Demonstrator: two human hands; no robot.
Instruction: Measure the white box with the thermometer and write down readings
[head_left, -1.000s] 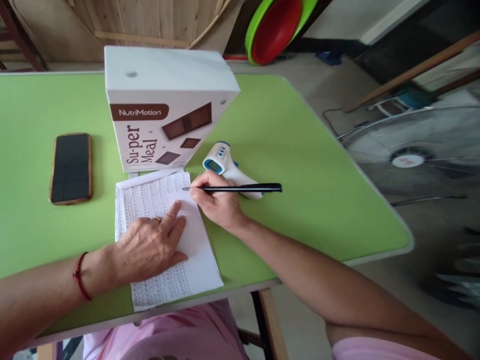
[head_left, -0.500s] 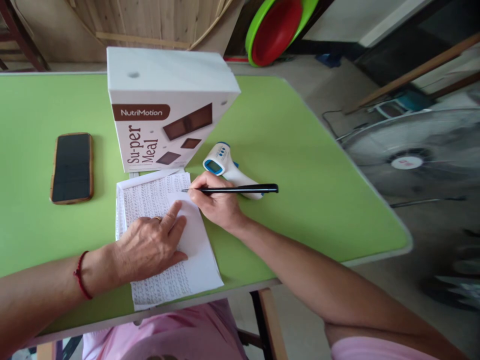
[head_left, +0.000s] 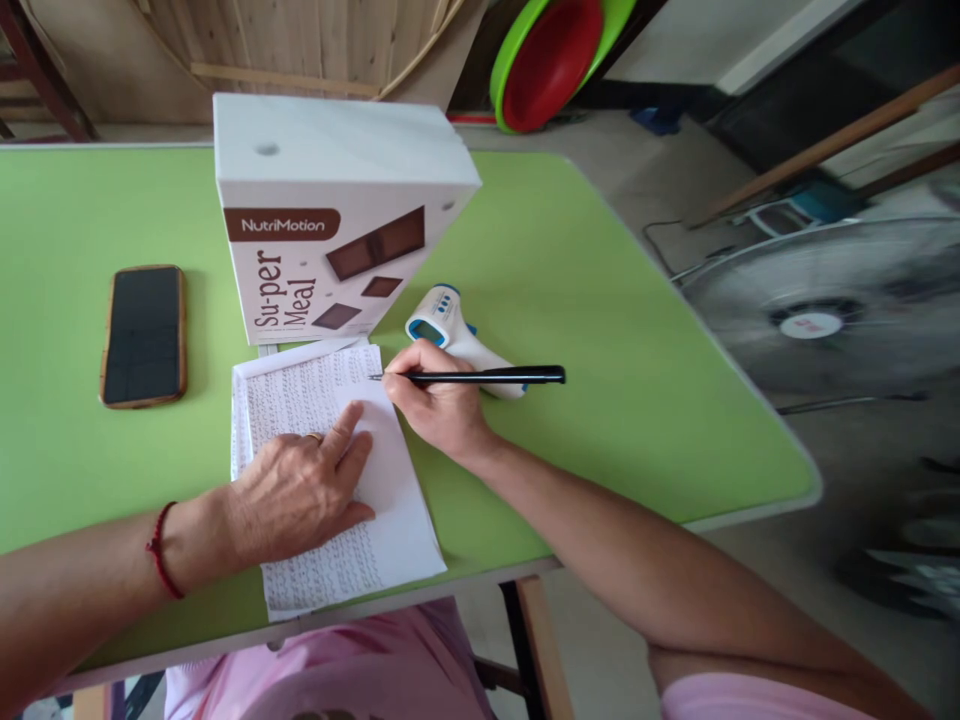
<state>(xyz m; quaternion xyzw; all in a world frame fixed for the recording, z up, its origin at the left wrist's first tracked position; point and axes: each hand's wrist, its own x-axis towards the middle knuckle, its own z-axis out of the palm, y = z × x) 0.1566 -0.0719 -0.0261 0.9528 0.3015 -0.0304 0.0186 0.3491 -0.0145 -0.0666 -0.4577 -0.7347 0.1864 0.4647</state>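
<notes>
A notepad [head_left: 397, 500] with dense handwriting lies at the near edge of the green table. Across its middle rests my left hand [head_left: 304, 490], fingers spread, covering part of the written lines. My right hand [head_left: 442, 405] grips a black pen [head_left: 495, 376], its tip at the upper right of the page beside the last written words. Just beyond that hand lies a white and blue infrared thermometer [head_left: 442, 318], its handle partly hidden by the pen and hand.
A white NutriMotion box [head_left: 300, 270] stands behind the notepad. To the left lies a phone [head_left: 144, 337] in a brown case. The green table [head_left: 637, 400] ends at the right, where a large fan [head_left: 810, 320] stands. Red and green basins [head_left: 555, 65] lean beyond the table.
My right hand and the pen have shifted slightly to the right along the line, and a little more writing shows. My left hand stays put.
</notes>
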